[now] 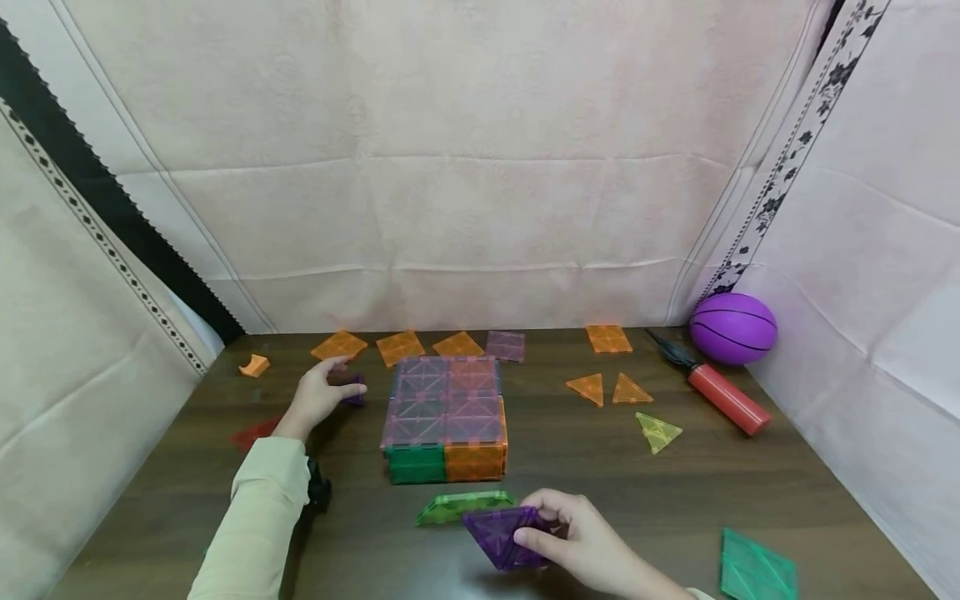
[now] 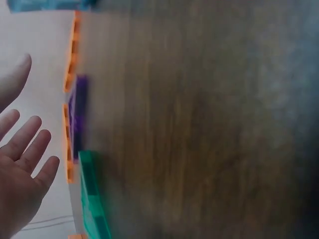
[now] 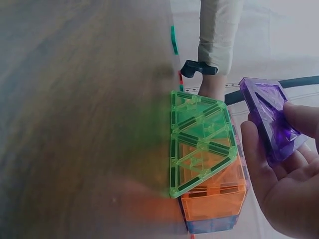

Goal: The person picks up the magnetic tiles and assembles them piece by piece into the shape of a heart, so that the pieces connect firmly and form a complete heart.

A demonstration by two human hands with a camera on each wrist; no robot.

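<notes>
My right hand (image 1: 577,542) pinches a purple triangular magnetic tile (image 1: 497,533) between thumb and fingers. In the right wrist view this purple tile (image 3: 271,114) is tilted, raised off the table. Just behind it, a light green row of triangular tiles (image 1: 450,508) stands before a low box of square tiles (image 1: 442,400). The box has purplish panels on top and green and orange sides. Left of the box, my left hand (image 1: 315,400) is near another purple tile (image 1: 356,393); in the left wrist view its fingers (image 2: 32,154) are spread with nothing between them.
Orange tiles (image 1: 401,346) lie along the back, with two orange triangles (image 1: 588,387) and a yellow-green triangle (image 1: 658,433) to the right. Beyond are a red-handled tool (image 1: 727,398) and a purple ball (image 1: 733,328). A green tile (image 1: 757,567) lies front right, a red tile (image 1: 255,433) left.
</notes>
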